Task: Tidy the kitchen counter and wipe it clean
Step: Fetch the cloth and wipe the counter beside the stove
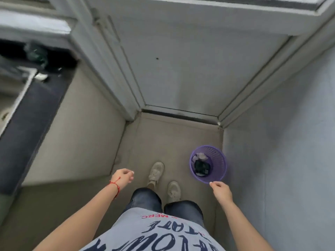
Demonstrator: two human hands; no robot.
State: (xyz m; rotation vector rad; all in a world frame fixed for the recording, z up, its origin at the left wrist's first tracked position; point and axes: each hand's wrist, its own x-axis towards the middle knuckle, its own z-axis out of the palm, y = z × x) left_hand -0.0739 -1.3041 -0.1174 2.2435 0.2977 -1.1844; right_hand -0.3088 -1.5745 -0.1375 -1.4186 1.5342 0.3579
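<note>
A purple mesh waste basket (219, 165) stands on the floor by the right wall, with dark and pale rubbish in its bottom. My right hand (221, 191) hovers just below the basket's rim, fingers curled loosely with nothing visible in them. My left hand (123, 177), a red string on its wrist, hangs over the floor to the left of my feet, fingers curled and empty. The dark kitchen counter (30, 113) runs along the far left, blurred, with a sink edge and dark items at its far end.
A closed grey door (181, 66) fills the wall straight ahead, its threshold just beyond my shoes (164, 178). A grey wall runs down the right side. The beige counter front borders the narrow floor on the left.
</note>
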